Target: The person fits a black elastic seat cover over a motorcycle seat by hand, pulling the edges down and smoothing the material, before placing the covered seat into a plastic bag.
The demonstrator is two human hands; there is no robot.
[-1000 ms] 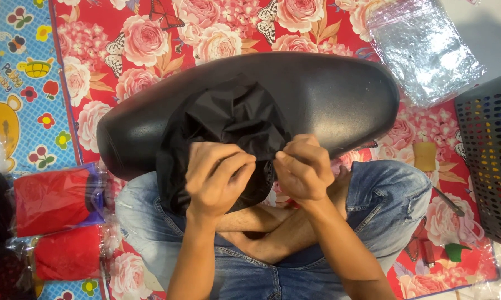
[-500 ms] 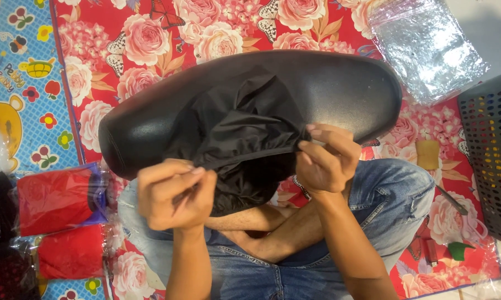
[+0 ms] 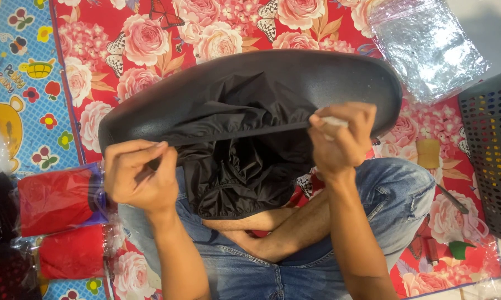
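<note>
A black oval seat-like board (image 3: pixel 339 78) lies across my lap over a red flowered mat. A piece of thin black fabric (image 3: pixel 239 161) is draped on it and hangs down over my legs. My left hand (image 3: pixel 139 178) pinches the fabric's hem at the left. My right hand (image 3: pixel 342 139) grips the same hem at the right, along with a small white bit. The hem is pulled taut in a straight line between the two hands.
Red packed items in clear bags (image 3: pixel 56 200) lie at my left, with dark ones beside them. A clear plastic bag (image 3: pixel 428 44) lies at the back right. A dark perforated basket (image 3: pixel 492 155) stands at the right edge. A blue cartoon mat (image 3: pixel 17 83) lies left.
My hands were close together on the bunched fabric. They have moved apart, left hand leftward and right hand rightward, spreading the fabric's edge along the board.
</note>
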